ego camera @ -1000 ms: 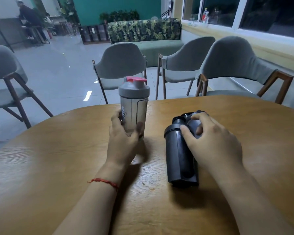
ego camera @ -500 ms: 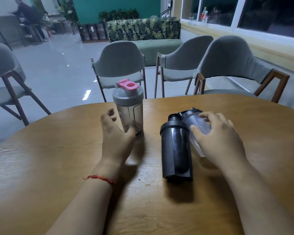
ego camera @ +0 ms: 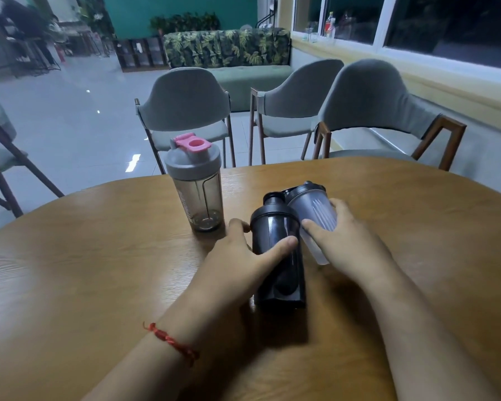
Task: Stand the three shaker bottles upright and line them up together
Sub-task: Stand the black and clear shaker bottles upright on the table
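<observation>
Standing upright on the wooden desk (ego camera: 70, 285), pink-capped grey shaker bottle (ego camera: 195, 182), left hand (ego camera: 243, 264) grip closed around black shaker bottle (ego camera: 278, 256), right hand (ego camera: 344, 241) grip closed around tilted frosted shaker bottle (ego camera: 313, 209), both bottles touching.

**Bare Forearms, 1 Red Wrist Cord**

2 forearms are seen, both bare as far as the lower edge of the frame; no sleeve is worn on either. The left hand (ego camera: 237, 264) and the right hand (ego camera: 350, 244) are uncovered. A thin red cord bracelet (ego camera: 172, 341) is worn on the left wrist; it looks knotted or braided, though this cannot be made out clearly.
</observation>
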{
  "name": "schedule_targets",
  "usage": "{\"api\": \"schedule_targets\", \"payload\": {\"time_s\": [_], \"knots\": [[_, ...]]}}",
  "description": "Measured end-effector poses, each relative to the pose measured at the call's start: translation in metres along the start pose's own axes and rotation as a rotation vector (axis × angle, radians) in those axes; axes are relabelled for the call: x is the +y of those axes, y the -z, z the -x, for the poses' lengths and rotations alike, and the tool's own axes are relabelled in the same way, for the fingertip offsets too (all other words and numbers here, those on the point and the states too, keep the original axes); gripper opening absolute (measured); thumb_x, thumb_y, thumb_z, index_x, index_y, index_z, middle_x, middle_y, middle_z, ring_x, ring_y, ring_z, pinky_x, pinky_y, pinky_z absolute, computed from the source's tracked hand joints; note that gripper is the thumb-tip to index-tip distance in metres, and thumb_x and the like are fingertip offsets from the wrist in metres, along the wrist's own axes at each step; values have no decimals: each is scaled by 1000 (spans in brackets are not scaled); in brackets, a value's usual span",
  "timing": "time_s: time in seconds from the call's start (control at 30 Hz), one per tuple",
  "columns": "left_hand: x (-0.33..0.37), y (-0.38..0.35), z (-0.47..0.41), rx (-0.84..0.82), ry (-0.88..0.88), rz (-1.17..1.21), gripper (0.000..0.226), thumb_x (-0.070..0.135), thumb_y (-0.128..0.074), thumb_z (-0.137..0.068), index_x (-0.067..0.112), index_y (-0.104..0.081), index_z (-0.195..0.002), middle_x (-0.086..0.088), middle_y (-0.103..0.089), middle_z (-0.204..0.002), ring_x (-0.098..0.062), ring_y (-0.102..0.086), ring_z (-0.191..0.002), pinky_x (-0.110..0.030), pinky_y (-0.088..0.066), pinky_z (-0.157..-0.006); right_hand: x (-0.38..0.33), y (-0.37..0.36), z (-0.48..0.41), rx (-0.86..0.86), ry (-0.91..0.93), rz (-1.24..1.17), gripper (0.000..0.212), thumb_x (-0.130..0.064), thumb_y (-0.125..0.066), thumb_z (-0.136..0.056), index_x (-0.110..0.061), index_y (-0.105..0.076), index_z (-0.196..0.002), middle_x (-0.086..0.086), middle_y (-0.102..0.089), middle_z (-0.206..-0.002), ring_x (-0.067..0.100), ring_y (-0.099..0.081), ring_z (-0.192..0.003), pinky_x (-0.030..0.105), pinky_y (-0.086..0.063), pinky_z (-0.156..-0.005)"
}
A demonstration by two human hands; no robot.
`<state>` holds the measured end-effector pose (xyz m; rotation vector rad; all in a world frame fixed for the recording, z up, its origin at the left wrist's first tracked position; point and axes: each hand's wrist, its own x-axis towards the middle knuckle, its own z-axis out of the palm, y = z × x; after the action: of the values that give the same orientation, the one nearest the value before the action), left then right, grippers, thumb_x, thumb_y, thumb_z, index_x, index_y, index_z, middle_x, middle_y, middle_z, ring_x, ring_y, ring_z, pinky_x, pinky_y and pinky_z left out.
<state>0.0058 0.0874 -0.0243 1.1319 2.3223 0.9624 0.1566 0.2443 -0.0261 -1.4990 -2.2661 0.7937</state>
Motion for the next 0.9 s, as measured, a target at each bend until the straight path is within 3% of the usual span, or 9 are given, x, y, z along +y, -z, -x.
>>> {"api": "schedule_targets", "payload": {"time_s": [0.07, 0.2, 0.3, 0.37, 0.43, 0.5, 0.6, 0.7, 0.9], "knots": [[2, 0, 0, -37, 32, 53, 91, 93, -67, -73, 31, -54, -138, 7, -76, -113, -4, -73, -94, -25, -58, -76, 0, -1, -2, -5, -4, -51, 82, -77, -56, -84, -39, -38, -155, 3, -69, -135, 36, -66, -118, 51, -55, -99], [1, -3, -1, -74, 53, 295, 75, 78, -78, -78, 28, -61, -132, 6, -79, -110, -6, -80, -87, -31, -66, -70, 7, -2, -11, -46, -52, -391, 80, -76, -63, -78, -34, -54, -146, -3, -73, -130, 26, -70, -116, 49, -54, -104], [3, -2, -3, -4, 38, 558, 74, 68, -78, -80, 25, -61, -138, 2, -81, -115, -6, -81, -94, -37, -68, -75, 9, 2, -16, -145, -123, -875, 49, -52, -69, -94, -19, -70, -130, 2, -80, -110, 22, -78, -97, 34, -58, -79], [3, -3, -4, 84, -39, 626, 72, 65, -79, -86, 28, -57, -143, 5, -79, -122, -4, -78, -105, -41, -65, -90, 11, 11, -16, -241, -142, -1153, 47, -39, -62, -100, -6, -71, -132, 7, -77, -97, 27, -76, -85, 32, -54, -66], [3, -5, -1, 189, -141, 549, 63, 51, -81, -95, 28, -53, -146, 14, -75, -121, 7, -73, -102, -21, -56, -88, 14, 19, -13, -302, -122, -1295, 54, -37, -59, -97, -4, -67, -140, 9, -74, -98, 25, -71, -83, 36, -50, -65], [3, -8, -1, 278, -209, 464, 61, 40, -82, -96, 26, -51, -145, 19, -70, -124, 11, -69, -101, -9, -48, -80, 15, 22, -12, -320, -117, -1306, 55, -42, -68, -93, -12, -69, -139, 8, -75, -104, 27, -71, -91, 40, -53, -73], [-4, -15, -6, 349, -247, 379, 66, 42, -87, -90, 28, -52, -145, 14, -69, -132, 8, -61, -119, -6, -45, -90, 15, 17, -13, -296, -121, -1205, 51, -42, -78, -88, -16, -74, -131, 6, -78, -103, 26, -72, -93, 39, -53, -77], [-12, -15, -11, 341, -236, 332, 75, 47, -87, -87, 30, -50, -151, 13, -67, -139, -5, -59, -126, -10, -45, -98, 14, 16, -14, -291, -46, -1266, 47, -24, -78, -85, -9, -75, -130, 7, -77, -107, 25, -73, -98, 38, -54, -84], [-22, -20, -20, 356, -213, 225, 85, 55, -86, -85, 36, -47, -157, 9, -67, -140, -18, -58, -132, -39, -48, -111, 20, 2, -20, -22, 53, -1007, 84, -19, -93, -60, -19, -58, -136, 6, -78, -121, 28, -76, -111, 43, -59, -94]]}}
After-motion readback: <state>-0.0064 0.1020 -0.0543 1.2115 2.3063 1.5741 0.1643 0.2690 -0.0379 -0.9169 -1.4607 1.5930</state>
